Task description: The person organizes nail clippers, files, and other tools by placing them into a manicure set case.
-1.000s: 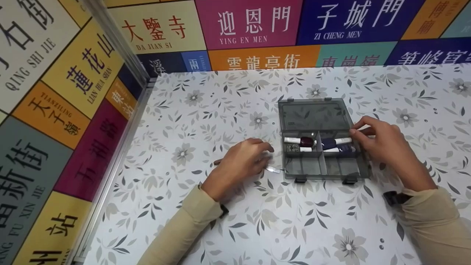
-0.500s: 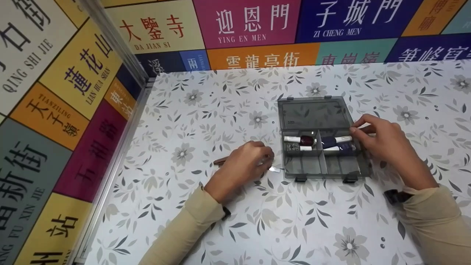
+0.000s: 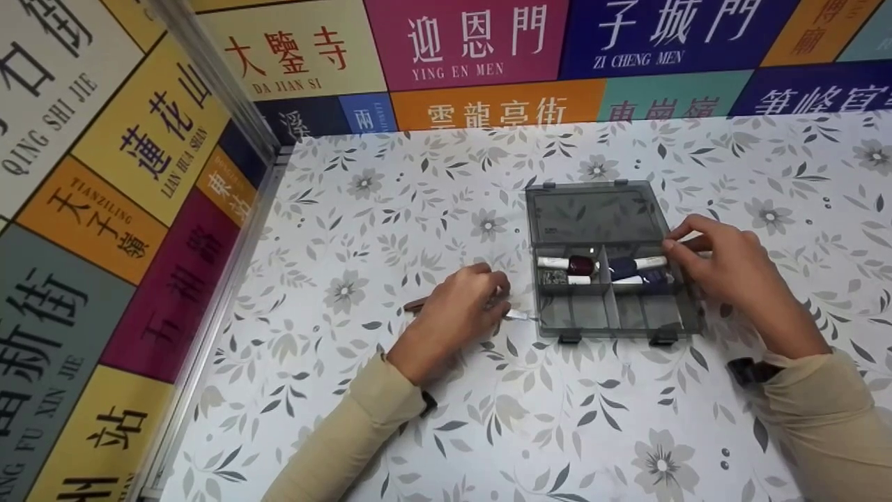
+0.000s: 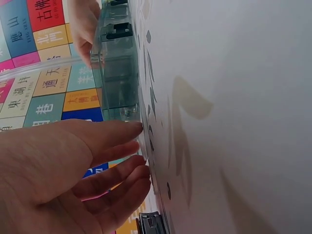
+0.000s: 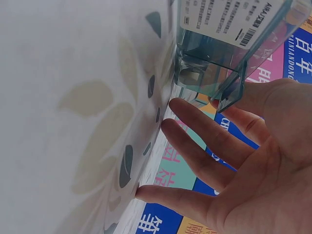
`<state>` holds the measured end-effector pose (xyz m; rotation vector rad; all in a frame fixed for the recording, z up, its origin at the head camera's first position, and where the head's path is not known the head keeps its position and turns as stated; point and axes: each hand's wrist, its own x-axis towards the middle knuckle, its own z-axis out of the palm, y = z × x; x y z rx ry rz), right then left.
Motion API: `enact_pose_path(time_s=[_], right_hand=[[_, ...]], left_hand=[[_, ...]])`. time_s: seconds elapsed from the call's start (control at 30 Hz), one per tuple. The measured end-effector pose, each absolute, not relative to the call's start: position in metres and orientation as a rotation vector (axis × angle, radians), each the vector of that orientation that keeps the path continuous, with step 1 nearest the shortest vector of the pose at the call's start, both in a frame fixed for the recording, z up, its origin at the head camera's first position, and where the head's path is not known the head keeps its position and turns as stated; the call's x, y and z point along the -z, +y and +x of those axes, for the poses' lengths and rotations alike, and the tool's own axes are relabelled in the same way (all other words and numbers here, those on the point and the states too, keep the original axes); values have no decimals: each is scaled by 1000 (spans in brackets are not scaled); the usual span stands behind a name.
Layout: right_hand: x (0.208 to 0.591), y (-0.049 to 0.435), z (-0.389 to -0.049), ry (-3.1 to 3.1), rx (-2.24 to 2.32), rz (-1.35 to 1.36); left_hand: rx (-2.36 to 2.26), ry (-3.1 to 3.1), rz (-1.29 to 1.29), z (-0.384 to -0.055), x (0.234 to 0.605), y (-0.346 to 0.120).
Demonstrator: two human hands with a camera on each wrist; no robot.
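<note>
A smoky see-through compartment box (image 3: 613, 310) lies on the table with its lid (image 3: 592, 216) folded back. Its back compartments hold nail polish bottles with pale caps: a dark red one (image 3: 580, 265), a speckled one (image 3: 555, 278) and purple ones (image 3: 622, 269). My right hand (image 3: 732, 272) pinches the box's right side near the hinge between thumb and index finger, other fingers spread. Left of the box my left hand (image 3: 453, 307) is low over the table, thumb and index tips apart. At its fingertips lies a small shiny clear piece (image 3: 520, 316).
A dark brown slim object (image 3: 416, 304) sticks out behind the left hand; its metal end (image 4: 152, 223) shows in the left wrist view. Patterned cloth covers the table (image 3: 376, 432). Panels with lettering stand along the back (image 3: 474, 42) and the left side (image 3: 83, 307).
The left hand has shifted slightly and its fingers have bent and loosened by the shiny piece, which now reaches a little closer to the box. The right hand keeps its grip on the box.
</note>
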<state>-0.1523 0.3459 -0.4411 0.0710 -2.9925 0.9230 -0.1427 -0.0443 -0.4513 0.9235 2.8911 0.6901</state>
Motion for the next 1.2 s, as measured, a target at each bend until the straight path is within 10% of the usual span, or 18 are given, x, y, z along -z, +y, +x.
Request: enact_pose_path(time_s=[1.2], right_hand=[[441, 346, -154, -3011, -944, 44]], left_hand=[[-721, 2904, 1103, -145, 453, -39]])
